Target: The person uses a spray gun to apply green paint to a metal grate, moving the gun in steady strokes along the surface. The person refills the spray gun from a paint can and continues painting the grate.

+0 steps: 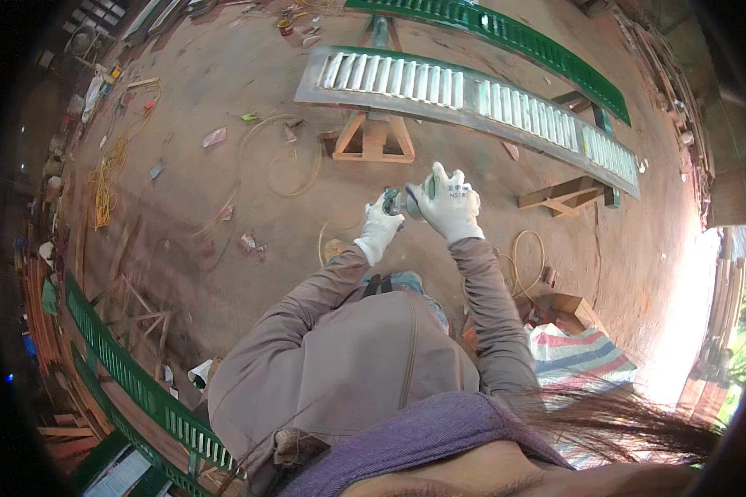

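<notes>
Both my hands wear white gloves and meet in front of my body, above the dirt floor. My left hand point(379, 231) is closed around one end of a small metallic power-tool-like object point(395, 201) with a dark body and a pale round part. My right hand point(450, 205) is closed at its other side, fingers bent over the pale end. The gloves hide much of the object, so its exact kind cannot be told. Beyond my hands lies a long grey slatted panel point(471, 103) with white slats, resting on wooden trestles and apart from both hands.
A wooden trestle point(373, 137) supports the panel, and a green slatted panel point(514, 37) lies behind it. Green panels point(133, 373) stand at lower left. A hose point(294, 192) curls over the floor. A striped sheet point(580, 356) lies to my right by a wooden block point(578, 312).
</notes>
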### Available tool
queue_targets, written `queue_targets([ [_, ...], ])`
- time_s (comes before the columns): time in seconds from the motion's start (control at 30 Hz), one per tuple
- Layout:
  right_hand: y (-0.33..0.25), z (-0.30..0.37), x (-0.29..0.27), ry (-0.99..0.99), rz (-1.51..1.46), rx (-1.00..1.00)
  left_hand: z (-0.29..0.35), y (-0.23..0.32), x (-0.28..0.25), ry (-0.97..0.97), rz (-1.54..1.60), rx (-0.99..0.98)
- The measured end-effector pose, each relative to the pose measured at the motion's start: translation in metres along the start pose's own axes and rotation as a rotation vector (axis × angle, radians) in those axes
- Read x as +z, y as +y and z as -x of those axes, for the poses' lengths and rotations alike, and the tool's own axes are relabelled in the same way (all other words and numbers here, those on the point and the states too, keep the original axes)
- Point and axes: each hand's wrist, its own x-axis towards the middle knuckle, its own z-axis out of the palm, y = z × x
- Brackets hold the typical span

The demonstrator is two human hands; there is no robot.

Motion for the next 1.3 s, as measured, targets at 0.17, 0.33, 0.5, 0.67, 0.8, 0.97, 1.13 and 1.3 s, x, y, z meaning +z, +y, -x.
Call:
queue_targets([
  [0.17,-0.008,-0.02,-0.016,-0.031,0.07,-1.005,-0.025,0.021,-0.098,-0.344,0.084,0.136],
  [0.33,-0.06,-0.05,-0.001,-0.022,0.032,-1.143,-0.031,0.035,-0.151,-0.458,0.407,0.132],
  [0.5,-0.123,-0.084,0.048,0.137,0.001,-0.746,-0.058,0.015,-0.19,-0.147,0.33,-0.03],
  [0.67,-0.17,-0.1,0.088,0.078,-0.076,-0.737,-0.086,-0.022,-0.248,-0.081,0.212,0.02],
  [0.8,-0.186,-0.129,0.084,-0.041,-0.128,-1.048,-0.095,-0.001,-0.305,-0.334,0.286,0.038],
  [0.97,-0.205,-0.178,0.095,-0.05,-0.17,-1.217,-0.132,-0.009,-0.319,-0.277,0.37,0.101],
  [1.13,-0.221,-0.244,0.105,-0.023,-0.181,-1.165,-0.162,0.039,-0.328,-0.146,0.474,-0.036],
  [1.3,-0.238,-0.314,0.118,0.082,-0.223,-1.139,-0.239,0.044,-0.35,-0.031,0.272,-0.054],
])
